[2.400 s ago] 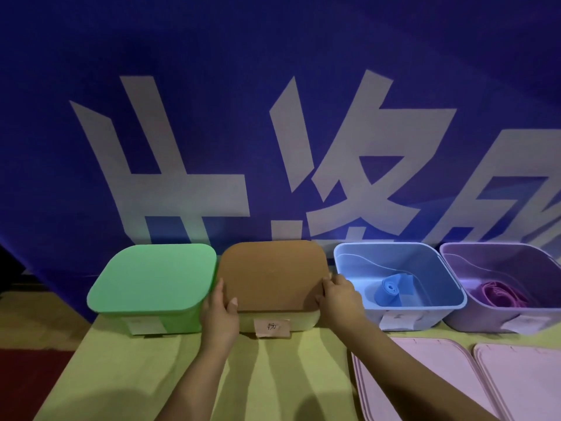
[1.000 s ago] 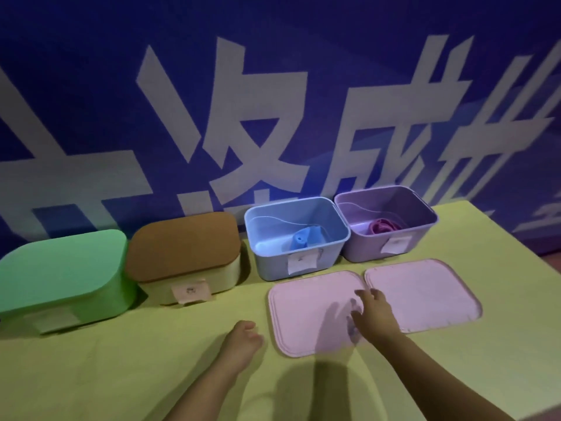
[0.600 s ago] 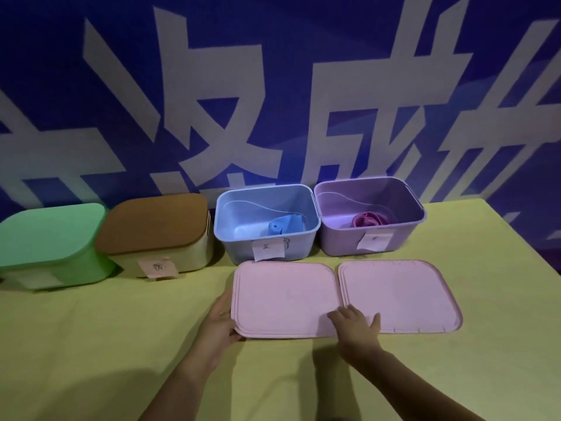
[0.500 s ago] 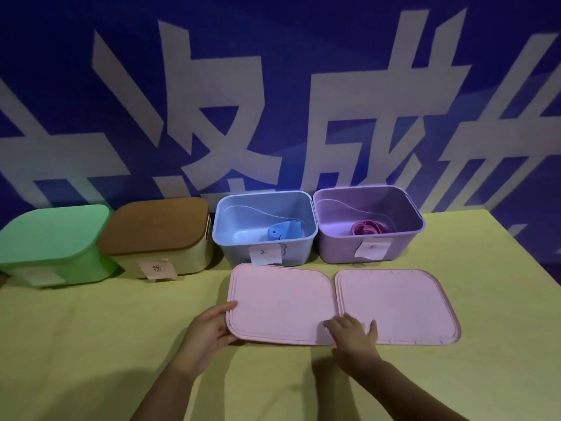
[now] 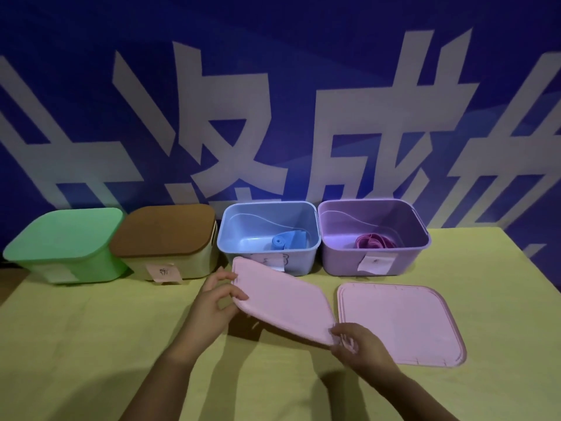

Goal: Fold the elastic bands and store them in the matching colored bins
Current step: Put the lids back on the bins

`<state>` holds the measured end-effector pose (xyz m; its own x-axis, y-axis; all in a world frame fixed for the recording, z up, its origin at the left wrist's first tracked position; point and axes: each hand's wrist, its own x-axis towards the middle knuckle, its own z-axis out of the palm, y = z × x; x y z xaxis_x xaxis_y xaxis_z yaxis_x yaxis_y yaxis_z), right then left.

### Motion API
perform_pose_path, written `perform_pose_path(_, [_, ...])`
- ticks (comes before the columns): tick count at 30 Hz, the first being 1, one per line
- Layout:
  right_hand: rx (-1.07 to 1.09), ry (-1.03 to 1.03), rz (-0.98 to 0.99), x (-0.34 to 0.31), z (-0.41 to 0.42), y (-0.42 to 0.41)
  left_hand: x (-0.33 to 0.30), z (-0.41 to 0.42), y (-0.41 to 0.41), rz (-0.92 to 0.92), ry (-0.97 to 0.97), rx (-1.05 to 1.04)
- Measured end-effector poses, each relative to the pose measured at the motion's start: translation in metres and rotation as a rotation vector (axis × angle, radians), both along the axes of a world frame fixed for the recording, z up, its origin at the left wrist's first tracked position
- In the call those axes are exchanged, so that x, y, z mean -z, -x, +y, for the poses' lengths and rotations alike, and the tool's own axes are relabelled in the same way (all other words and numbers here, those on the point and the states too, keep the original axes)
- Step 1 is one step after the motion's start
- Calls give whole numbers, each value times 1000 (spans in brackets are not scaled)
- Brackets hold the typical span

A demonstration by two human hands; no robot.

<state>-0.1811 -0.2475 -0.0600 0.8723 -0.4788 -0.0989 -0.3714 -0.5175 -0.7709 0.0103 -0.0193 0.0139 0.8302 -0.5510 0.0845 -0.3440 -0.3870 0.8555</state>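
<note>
Both hands carry one pink lid above the tabletop at the frame's centre. The left hand has its grip closed on the lid's left corner, and the right hand pinches the lower right corner. The lid lies tilted and turned like a diamond. The open blue bin, with a rolled blue band inside, stands directly behind it, nearer the left hand. I judge the lid must rotate square before closing this bin.
</note>
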Motion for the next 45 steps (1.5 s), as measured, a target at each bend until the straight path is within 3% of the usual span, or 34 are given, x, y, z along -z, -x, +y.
perform_pose_path(3, [99,-175,-38,-16,-10,-10,-25,-8,-12,116,82,17])
perform_pose_path(10, [168,-478,-292,-58,-5,-48,-61,-15,-39,410,348,-138])
perform_pose_path(14, [173,-597,-412,-87,-5,-75,-81,-17,-65,524,408,-283])
perform_pose_path(19, [334,-492,-450,-117,-22,-124,-90,-31,-93,447,396,-400])
perform_pose_path(22, [409,-423,-354,-123,-42,-158,-77,-27,-107,406,215,-370])
perform_pose_path(25, [422,-423,-244,-122,-52,-190,-51,-21,-111,505,42,-316])
perform_pose_path(29, [466,-436,-166,-112,-56,-225,-21,-26,-108,572,54,-297])
perform_pose_path(33, [438,-466,-179,-110,-64,-229,-13,-24,-116,564,175,-405])
perform_pose_path(37, [434,-305,-129,-108,-73,-232,-8,-25,-127,570,190,-367])
perform_pose_path(41, [410,-171,-94,-101,-70,-243,1,-40,-125,572,204,-454])
perform_pose_path(45, [292,110,64,-87,-71,-254,5,-45,-125,429,114,-521])
